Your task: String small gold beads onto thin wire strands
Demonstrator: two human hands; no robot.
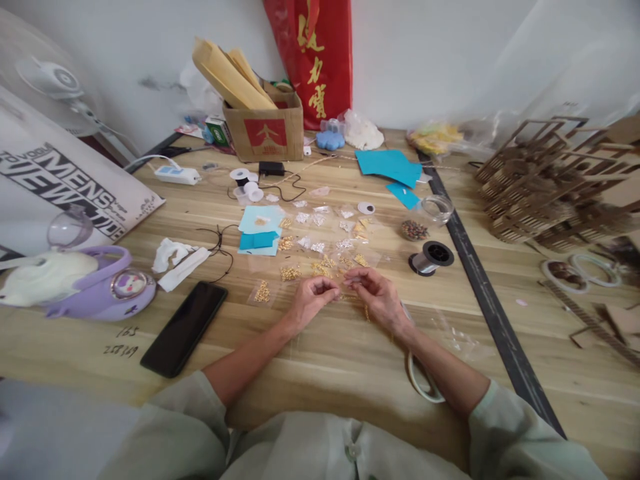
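Note:
My left hand (pixel 311 299) and my right hand (pixel 376 293) rest close together on the wooden table (pixel 340 353), fingers curled in a pinch. Between the fingertips is a thin strand with tiny gold beads (pixel 350 297); what exactly each hand pinches is too small to name. Just beyond my hands lie several small clear bags of gold and silver beads (pixel 320 250). A spool of thin wire (pixel 431 257) stands to the right of them. A ring of tape (pixel 421 379) lies under my right forearm.
A black phone (pixel 184 327) lies at the left, beside a purple kettle-shaped toy (pixel 95 283). Teal paper sheets (pixel 390 165), a cardboard box (pixel 265 127), a power strip (pixel 177 175) and a red bag (pixel 315 57) stand at the back. Laser-cut wooden parts (pixel 545 183) fill the right.

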